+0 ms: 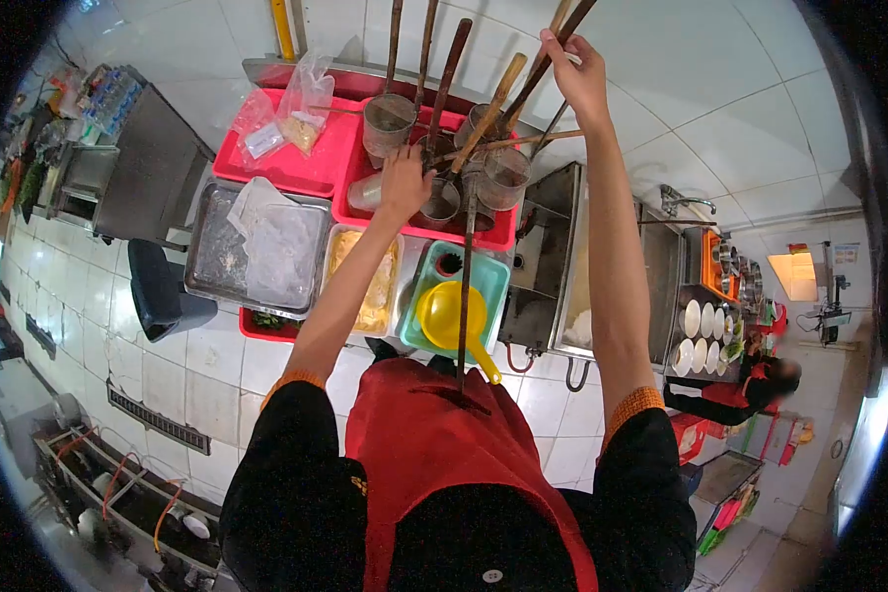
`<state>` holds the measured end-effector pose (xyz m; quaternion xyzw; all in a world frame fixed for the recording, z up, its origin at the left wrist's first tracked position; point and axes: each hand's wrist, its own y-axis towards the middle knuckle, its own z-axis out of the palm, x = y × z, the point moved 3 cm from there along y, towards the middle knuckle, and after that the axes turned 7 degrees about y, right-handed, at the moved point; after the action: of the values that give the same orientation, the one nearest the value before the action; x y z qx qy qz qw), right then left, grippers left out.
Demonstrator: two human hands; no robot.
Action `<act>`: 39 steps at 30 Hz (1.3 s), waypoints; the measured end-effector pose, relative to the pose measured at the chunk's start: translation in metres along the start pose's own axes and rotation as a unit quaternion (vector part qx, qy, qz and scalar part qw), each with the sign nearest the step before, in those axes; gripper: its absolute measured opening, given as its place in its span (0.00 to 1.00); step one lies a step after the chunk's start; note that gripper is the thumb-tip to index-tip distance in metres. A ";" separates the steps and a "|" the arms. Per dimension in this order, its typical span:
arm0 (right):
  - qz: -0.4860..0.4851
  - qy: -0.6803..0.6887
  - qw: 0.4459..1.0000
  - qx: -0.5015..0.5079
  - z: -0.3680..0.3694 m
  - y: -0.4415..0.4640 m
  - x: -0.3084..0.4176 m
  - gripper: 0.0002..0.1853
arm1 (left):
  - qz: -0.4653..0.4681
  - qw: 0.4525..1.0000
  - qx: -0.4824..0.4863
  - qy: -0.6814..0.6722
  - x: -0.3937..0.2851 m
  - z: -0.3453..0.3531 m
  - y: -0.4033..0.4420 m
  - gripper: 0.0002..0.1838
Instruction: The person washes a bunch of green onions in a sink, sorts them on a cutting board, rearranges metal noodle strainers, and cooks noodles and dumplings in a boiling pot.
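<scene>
Several mesh noodle strainers [504, 178] with long wooden handles stand and lean in a red tray [503, 235] against the tiled wall. My right hand [574, 77] is raised at the upper right, its fingers closed round a dark wooden strainer handle [536, 74]. Down among the strainers is my left hand [405, 185], its fingers curled beside a mesh basket; what they grip is hidden. A pale cup-like container [366, 192] lies near its wrist. One long handle [464, 296] sticks out of the tray towards my red apron.
Left of the strainers, a red tray [306, 173] holds plastic bags. Nearer lie a metal tray [207, 247] with white cloth, a tub of yellowish food [373, 296] and a yellow ladle [452, 314] in a green basin [416, 335]. A sink [574, 296] stands right; another person [750, 390] works beyond.
</scene>
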<state>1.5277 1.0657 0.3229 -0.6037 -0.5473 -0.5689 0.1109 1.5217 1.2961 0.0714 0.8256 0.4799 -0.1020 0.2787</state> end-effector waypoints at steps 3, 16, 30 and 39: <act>-0.073 -0.033 0.991 -0.110 -0.016 -0.002 0.011 0.17 | 0.033 0.997 0.025 -0.066 0.010 0.037 0.012 0.28; 0.088 -0.116 0.897 0.418 -0.059 -0.256 0.000 0.21 | -0.006 0.902 0.187 -0.389 0.005 0.019 0.063 0.19; 0.059 -0.109 0.929 0.348 -0.015 -0.362 0.006 0.13 | 0.087 0.841 -0.342 -0.410 -0.031 -0.225 0.069 0.28; 0.111 -0.042 0.979 0.164 -0.036 -0.146 0.025 0.19 | 0.105 0.907 -0.230 -0.336 -0.114 -0.178 0.022 0.15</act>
<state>1.3862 1.1071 0.2837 -0.6576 -0.5669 -0.4300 0.2476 1.4635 1.3035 0.2756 0.7010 0.2783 -0.2307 0.6148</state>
